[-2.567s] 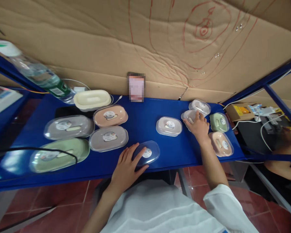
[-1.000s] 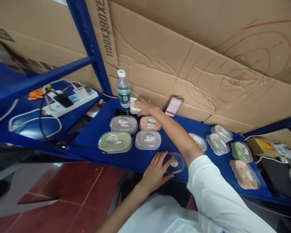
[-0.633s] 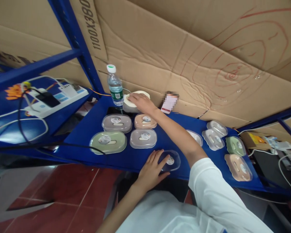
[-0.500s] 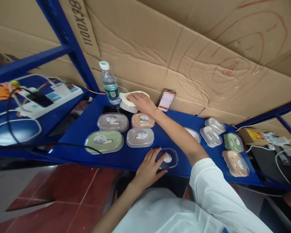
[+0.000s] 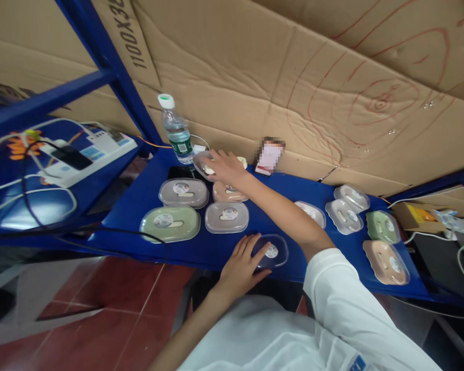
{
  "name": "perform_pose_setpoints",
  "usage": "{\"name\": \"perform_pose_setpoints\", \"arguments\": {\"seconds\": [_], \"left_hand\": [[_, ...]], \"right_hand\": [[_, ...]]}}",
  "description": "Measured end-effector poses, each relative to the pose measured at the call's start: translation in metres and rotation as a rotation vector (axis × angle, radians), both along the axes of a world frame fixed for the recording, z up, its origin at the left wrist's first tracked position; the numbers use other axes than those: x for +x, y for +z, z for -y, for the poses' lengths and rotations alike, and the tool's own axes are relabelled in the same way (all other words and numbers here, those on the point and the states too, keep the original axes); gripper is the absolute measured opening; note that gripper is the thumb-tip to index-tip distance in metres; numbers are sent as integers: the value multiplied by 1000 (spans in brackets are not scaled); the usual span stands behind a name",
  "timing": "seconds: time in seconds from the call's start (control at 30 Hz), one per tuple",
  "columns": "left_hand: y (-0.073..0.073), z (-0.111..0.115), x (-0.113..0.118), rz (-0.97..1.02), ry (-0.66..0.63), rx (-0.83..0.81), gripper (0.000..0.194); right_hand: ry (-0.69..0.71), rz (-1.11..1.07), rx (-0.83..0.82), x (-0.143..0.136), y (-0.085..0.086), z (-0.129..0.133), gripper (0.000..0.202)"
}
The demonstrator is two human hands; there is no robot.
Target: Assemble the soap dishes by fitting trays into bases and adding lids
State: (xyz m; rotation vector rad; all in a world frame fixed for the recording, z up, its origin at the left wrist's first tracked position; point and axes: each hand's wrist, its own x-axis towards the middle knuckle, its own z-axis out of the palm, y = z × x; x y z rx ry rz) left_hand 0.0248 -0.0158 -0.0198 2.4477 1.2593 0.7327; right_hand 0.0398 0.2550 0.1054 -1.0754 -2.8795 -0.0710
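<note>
My left hand (image 5: 242, 263) lies with fingers spread on the left side of a clear lid (image 5: 275, 251) bearing a round sticker, near the front edge of the blue table. My right hand (image 5: 225, 166) reaches across to the back, over a grey-tinted clear-lidded box (image 5: 201, 162); its fingertips are at the box and I cannot make out their grip. A cream-coloured item (image 5: 242, 162) shows behind that hand. Nearer stand a grey box (image 5: 183, 192), a green box (image 5: 170, 224), a peach box (image 5: 230, 192) partly under my wrist, and another grey box (image 5: 227, 217).
A water bottle (image 5: 178, 134) and a phone (image 5: 269, 155) stand at the back against cardboard. Several lidded boxes, including a green one (image 5: 383, 226) and a peach one (image 5: 386, 262), sit at the right. A power strip (image 5: 96, 159) with cables lies left.
My right hand has shifted slightly, and the cream item by it is now mostly hidden, with a grey-tinted box showing at its fingers. My left hand stays on the clear lid. The view has moved slightly.
</note>
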Motion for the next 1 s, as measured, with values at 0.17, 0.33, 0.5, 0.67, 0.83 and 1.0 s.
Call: {"name": "perform_pose_setpoints", "arguments": {"seconds": [0.17, 0.33, 0.5, 0.67, 0.83, 1.0], "left_hand": [[-1, 1, -1, 9, -10, 6, 77], [-1, 0, -1, 29, -31, 7, 76], [-3, 0, -2, 43, -31, -2, 74], [-2, 0, -3, 24, -44, 26, 77], [0, 1, -4, 19, 7, 88, 73], [2, 1, -3, 68, 172, 168, 49]], "right_hand": [[-43, 135, 7, -23, -7, 1, 21], [-74, 173, -57, -38, -8, 6, 39], [-102, 210, -99, -40, -9, 7, 39], [-145, 18, 52, -1, 28, 22, 38], [-113, -539, -39, 116, 50, 87, 30], [-567, -1061, -341, 237, -29, 159, 51]]}}
